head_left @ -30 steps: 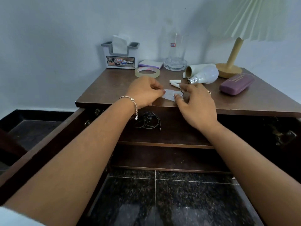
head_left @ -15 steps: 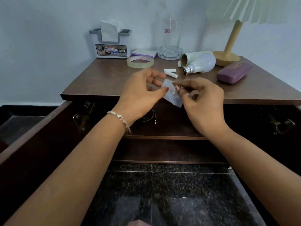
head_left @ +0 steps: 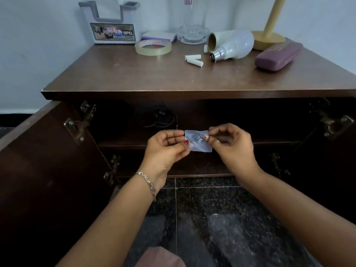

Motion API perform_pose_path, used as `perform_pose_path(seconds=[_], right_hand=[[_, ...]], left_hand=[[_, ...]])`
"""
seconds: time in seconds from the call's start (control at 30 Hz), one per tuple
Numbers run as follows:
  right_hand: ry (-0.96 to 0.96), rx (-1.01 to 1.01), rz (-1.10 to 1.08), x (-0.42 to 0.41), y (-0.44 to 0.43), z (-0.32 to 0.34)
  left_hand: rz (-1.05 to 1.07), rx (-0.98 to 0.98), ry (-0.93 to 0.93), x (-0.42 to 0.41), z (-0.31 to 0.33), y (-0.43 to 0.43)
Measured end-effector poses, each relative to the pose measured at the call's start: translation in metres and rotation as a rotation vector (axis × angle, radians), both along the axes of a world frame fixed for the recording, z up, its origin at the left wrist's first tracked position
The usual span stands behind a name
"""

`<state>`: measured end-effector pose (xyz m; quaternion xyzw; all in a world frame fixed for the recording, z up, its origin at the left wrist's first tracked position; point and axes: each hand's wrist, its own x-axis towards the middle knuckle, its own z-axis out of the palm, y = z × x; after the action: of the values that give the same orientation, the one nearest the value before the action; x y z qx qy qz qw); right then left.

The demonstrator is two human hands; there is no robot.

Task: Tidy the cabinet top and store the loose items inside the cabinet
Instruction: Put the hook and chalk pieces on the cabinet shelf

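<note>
A small clear plastic pouch with tiny metal pieces inside hangs between both hands, in front of the open cabinet's upper shelf. My left hand pinches its left edge. My right hand pinches its right side between thumb and forefinger. On the brown cabinet top lie a tape roll, white chalk pieces, a light bulb, a cardboard tube and a purple glasses case. A dark tangle of earphone cable rests on the upper shelf.
At the back stand a white tissue holder, a small purple-and-white box, a glass vase and a lamp base. Both cabinet doors are swung open, the left door close by. Dark speckled floor tiles lie below.
Both hands lifted the pouch off the cabinet top's front edge and brought it down in front of the open shelf. The view has tilted downward.
</note>
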<state>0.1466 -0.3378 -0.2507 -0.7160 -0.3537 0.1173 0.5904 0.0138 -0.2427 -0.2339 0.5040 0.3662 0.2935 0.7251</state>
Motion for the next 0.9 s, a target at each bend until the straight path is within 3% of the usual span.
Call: perform_pose_path(seconds=[0.07,0.47,0.57,0.9], right_hand=[[0.139,-0.011,-0.036,0.007,0.010,-0.009],[0.174,-0.181,-0.420,0.067,0.086,-0.024],[0.275,-0.159,-0.442,0.071,0.097,-0.022],[0.210,-0.208,-0.372,0.078,0.093,-0.022]], left_hand=[[0.014,-0.041,0.010,0.012,-0.007,0.003],[-0.088,0.156,0.208,0.050,-0.022,0.028],[-0.100,0.226,0.235,0.052,-0.022,0.029],[-0.139,0.262,0.251,0.055,-0.022,0.032]])
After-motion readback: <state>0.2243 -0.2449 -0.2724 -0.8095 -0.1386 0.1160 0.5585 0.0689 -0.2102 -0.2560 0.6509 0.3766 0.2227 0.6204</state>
